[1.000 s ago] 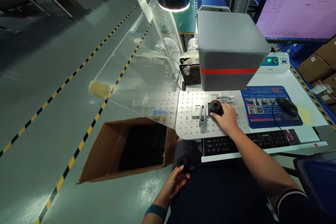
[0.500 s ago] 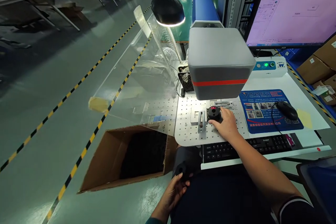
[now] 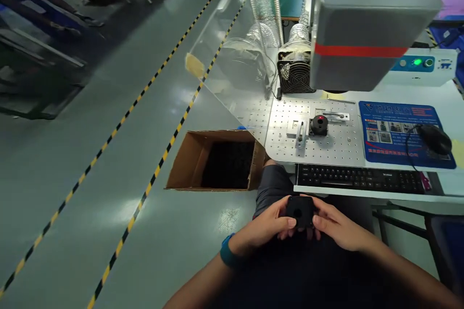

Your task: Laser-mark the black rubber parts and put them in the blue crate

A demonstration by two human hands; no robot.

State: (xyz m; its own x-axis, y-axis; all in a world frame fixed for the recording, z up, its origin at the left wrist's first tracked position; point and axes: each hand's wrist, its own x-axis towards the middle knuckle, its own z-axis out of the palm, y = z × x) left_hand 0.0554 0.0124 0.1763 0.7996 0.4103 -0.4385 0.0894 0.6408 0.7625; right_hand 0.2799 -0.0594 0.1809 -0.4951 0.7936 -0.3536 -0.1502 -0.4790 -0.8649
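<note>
Above my lap, my left hand and my right hand grip a small black square part from its two sides, thumbs on its near face. The part has a round hole. Another black round part with a red light spot on top sits on the perforated metal plate, against the metal stop brackets. Neither hand touches that one. The grey machine head with a red stripe hangs over the back of the plate.
An open cardboard box with dark contents stands left of the plate. A keyboard, a blue mouse pad and a mouse lie at the right. A small fan and a clear sheet are behind and left.
My right hand has left the round part on the plate and come down to my lap. My left hand has risen with its black part, which both hands now hold. The view has shifted down and left.
</note>
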